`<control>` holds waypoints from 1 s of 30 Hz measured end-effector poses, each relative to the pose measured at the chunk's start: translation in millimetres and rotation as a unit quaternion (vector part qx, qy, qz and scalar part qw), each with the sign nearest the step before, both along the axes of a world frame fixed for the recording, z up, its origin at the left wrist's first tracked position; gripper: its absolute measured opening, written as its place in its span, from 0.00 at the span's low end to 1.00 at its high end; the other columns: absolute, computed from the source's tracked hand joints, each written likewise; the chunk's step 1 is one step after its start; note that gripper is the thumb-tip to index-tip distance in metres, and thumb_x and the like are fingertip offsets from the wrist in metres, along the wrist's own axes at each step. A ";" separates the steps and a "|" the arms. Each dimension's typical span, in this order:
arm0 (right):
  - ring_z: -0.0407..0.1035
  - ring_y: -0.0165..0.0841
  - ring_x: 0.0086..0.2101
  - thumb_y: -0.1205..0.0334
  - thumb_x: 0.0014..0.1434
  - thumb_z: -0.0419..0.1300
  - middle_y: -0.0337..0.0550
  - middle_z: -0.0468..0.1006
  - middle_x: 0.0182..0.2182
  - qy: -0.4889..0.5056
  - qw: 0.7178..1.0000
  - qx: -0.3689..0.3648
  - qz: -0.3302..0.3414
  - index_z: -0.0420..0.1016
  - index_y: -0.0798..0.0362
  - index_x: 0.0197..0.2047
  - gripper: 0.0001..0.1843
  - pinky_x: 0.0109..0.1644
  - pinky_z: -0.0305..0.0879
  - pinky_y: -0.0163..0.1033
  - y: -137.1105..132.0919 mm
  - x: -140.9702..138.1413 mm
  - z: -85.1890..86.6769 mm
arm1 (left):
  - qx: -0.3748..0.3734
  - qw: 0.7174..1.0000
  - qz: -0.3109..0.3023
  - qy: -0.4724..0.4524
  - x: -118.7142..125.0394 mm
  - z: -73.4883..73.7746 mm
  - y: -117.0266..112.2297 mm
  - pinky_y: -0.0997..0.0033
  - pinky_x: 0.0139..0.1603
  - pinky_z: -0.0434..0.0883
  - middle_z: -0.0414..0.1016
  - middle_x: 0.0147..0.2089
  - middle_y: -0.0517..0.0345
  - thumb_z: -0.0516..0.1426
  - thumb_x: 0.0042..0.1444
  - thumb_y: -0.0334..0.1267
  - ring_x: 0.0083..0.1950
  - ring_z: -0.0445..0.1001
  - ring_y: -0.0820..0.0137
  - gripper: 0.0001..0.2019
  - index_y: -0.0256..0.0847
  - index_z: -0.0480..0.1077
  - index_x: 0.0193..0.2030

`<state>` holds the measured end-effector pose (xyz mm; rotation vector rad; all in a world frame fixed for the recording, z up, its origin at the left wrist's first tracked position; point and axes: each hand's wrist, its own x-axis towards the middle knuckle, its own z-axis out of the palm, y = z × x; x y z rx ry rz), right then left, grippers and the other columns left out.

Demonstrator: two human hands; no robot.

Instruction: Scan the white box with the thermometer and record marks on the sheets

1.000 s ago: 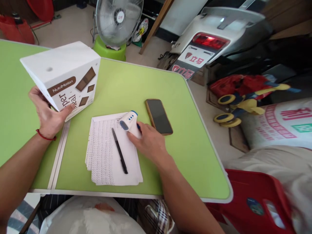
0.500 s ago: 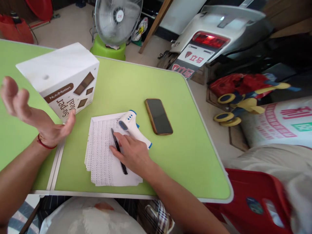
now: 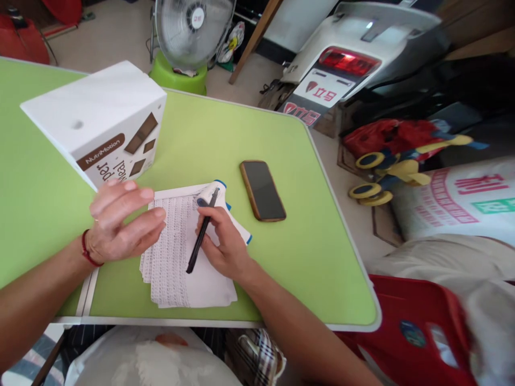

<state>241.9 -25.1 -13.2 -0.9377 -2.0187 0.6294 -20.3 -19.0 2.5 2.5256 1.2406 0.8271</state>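
carton [image 3: 100,112] of smooth white card, printed "nutrimotion" beside brown chocolate-bar shapes, is resting at far left on a lime-green table [image 3: 257,126] with a metal-trimmed edge. left hand [image 3: 123,220], wearing a red string bracelet [image 3: 89,251], is hovering open and empty, its fingers extended, just in front of the carton and over the left margin of a sheaf of printed paper [image 3: 173,262]. black pen [image 3: 200,247] is being gripped in the closed right hand [image 3: 225,244], its long axis slanting from lower left to upper right above the paper. right hand is holding it, while left hand is reaching no further than just beside it. white infrared thermometer [image 3: 239,229] with blue trim is lying on the paper, partly beneath the right hand. phone [image 3: 263,190] in a brown case is lying face up at right, just beside the thermometer.
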 end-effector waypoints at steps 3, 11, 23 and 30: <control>0.65 0.32 0.30 0.57 0.62 0.58 0.37 0.66 0.31 0.043 0.999 0.003 -0.031 0.62 0.47 0.42 0.09 0.35 0.65 0.40 -5.5 -3.5 -5.5 | 0.119 0.991 -0.037 -0.049 13.9 5.3 1.9 0.39 0.60 0.65 0.66 0.60 0.54 0.61 0.58 0.43 0.61 0.67 0.53 0.26 0.58 0.57 0.60; 0.66 0.32 0.28 0.49 0.67 0.47 0.40 0.73 0.29 0.107 0.984 -0.144 0.005 0.72 0.50 0.42 0.17 0.32 0.64 0.39 -10.7 -15.0 -12.5 | -0.051 0.992 -0.077 0.084 18.6 -9.5 13.8 0.35 0.65 0.54 0.63 0.62 0.36 0.62 0.53 0.58 0.65 0.59 0.43 0.30 0.39 0.64 0.55; 0.73 0.29 0.31 0.67 0.59 0.56 0.42 0.80 0.31 0.031 0.995 -0.090 0.009 0.76 0.52 0.40 0.09 0.35 0.71 0.36 -4.7 -23.7 -11.9 | -0.074 0.990 -0.065 0.100 19.1 -10.2 12.9 0.34 0.66 0.52 0.62 0.64 0.37 0.62 0.54 0.56 0.65 0.59 0.45 0.28 0.40 0.65 0.55; 0.74 0.29 0.31 0.67 0.60 0.56 0.41 0.79 0.31 0.015 0.999 -0.049 0.007 0.76 0.51 0.40 0.09 0.36 0.72 0.36 -3.8 -23.9 -15.4 | -0.074 0.988 -0.063 0.120 18.9 -8.7 12.5 0.36 0.67 0.51 0.61 0.63 0.35 0.62 0.54 0.54 0.65 0.59 0.45 0.30 0.36 0.64 0.55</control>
